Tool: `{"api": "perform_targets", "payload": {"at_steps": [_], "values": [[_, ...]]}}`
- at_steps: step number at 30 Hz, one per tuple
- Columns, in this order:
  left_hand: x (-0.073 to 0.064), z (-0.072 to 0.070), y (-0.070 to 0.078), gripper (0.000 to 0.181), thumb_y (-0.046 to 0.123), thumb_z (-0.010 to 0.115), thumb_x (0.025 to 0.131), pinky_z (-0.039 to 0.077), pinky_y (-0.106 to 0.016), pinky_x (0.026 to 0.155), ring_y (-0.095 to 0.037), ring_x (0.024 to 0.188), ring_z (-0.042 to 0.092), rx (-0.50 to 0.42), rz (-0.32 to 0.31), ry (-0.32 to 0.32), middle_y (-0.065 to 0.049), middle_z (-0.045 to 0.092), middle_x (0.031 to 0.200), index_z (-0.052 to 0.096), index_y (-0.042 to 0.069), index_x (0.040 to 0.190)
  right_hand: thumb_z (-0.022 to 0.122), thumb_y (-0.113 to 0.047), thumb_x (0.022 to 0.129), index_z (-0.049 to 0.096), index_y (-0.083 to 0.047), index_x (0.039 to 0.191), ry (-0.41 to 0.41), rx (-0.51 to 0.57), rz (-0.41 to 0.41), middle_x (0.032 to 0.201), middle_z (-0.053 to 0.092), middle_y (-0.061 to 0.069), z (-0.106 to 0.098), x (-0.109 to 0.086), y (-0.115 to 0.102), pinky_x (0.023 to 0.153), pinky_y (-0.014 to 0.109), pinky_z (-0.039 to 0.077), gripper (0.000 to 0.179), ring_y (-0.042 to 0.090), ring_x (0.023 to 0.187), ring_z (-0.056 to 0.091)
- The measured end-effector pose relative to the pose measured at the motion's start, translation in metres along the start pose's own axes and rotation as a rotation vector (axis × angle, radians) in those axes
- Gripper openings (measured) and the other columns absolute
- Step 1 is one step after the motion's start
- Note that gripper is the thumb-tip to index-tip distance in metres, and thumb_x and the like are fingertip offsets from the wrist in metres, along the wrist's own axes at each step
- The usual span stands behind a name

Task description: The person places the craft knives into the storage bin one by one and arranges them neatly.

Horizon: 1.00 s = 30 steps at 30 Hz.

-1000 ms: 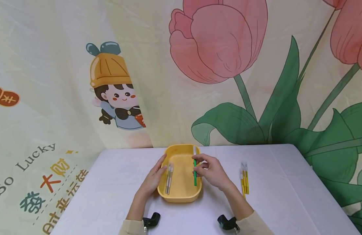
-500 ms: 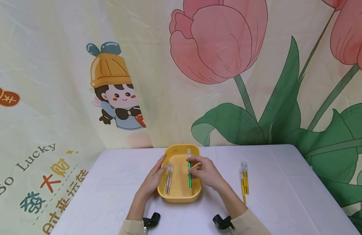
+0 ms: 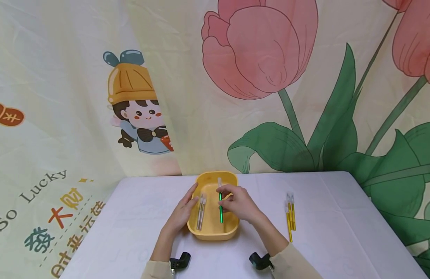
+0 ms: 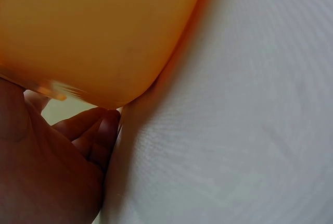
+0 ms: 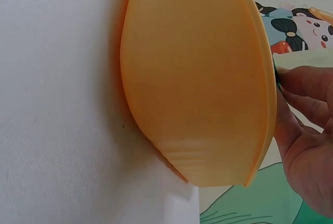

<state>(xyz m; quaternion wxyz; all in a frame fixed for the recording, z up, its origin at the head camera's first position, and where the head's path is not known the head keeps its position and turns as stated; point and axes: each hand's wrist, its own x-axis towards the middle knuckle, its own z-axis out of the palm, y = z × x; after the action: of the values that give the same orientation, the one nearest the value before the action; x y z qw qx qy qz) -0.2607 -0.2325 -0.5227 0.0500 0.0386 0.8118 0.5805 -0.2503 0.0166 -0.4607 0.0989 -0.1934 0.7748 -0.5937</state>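
A yellow plastic tray [image 3: 213, 235] stands on the table. My left hand [image 3: 181, 212] holds its left side, thumb at the rim and fingers against the outer wall; in the left wrist view, fingers [image 4: 106, 135] curl in below the tray's edge. Between thumb and fingertips, my right hand [image 3: 242, 203] pinches a slim green stick with a clear end [image 3: 221, 214], like a pen or paintbrush. It points lengthwise over the right half of the tray, clear end away from me. In the right wrist view the tray wall [image 5: 195, 78] hides most of it.
Slim sticks with pale ends [image 3: 201, 215] lie side by side along the tray's left inside. Several yellow sticks with clear ends [image 3: 290, 215] lie on the white tablecloth [image 3: 326, 232] to the right. A printed curtain [image 3: 187, 116] hangs behind the table.
My right hand has moved left over the tray with the green stick, from near the right rim toward the middle. My left hand and the tray have stayed put.
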Motion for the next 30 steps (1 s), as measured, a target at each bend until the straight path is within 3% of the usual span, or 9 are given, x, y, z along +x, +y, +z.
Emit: {"api": "perform_targets", "payload": {"at_steps": [13,24,30], "values": [[0.000,-0.001,0.002,0.054,0.034,0.042,0.112,0.005,-0.055,0.132,-0.026,0.163,0.009,-0.010,0.025,-0.012,0.001,0.021,0.174,0.029,0.036,0.164,0.072,0.000,0.095,0.068,-0.005,0.129,-0.017,-0.013,0.021,0.104,0.064,0.012,0.012,0.009,-0.004,0.078,0.050,0.065,0.035,0.018,0.079,0.074],[-0.001,-0.001,0.002,0.053,0.033,0.042,0.112,0.009,-0.056,0.131,-0.026,0.163,0.012,0.012,-0.001,0.009,0.002,0.023,0.174,0.030,0.040,0.163,0.072,0.002,0.094,0.069,-0.003,0.127,-0.030,-0.073,0.033,0.097,0.063,0.011,0.025,0.014,-0.003,0.074,0.048,0.065,0.034,0.026,0.075,0.073],[0.000,-0.001,0.000,0.053,0.031,0.041,0.113,0.006,-0.056,0.131,-0.028,0.163,0.011,0.001,0.014,-0.005,0.000,0.022,0.174,0.030,0.037,0.164,0.074,0.001,0.093,0.069,-0.002,0.127,-0.036,-0.187,0.054,0.092,0.063,0.007,0.031,0.019,0.001,0.065,0.032,0.064,0.034,0.017,0.070,0.068]]}}
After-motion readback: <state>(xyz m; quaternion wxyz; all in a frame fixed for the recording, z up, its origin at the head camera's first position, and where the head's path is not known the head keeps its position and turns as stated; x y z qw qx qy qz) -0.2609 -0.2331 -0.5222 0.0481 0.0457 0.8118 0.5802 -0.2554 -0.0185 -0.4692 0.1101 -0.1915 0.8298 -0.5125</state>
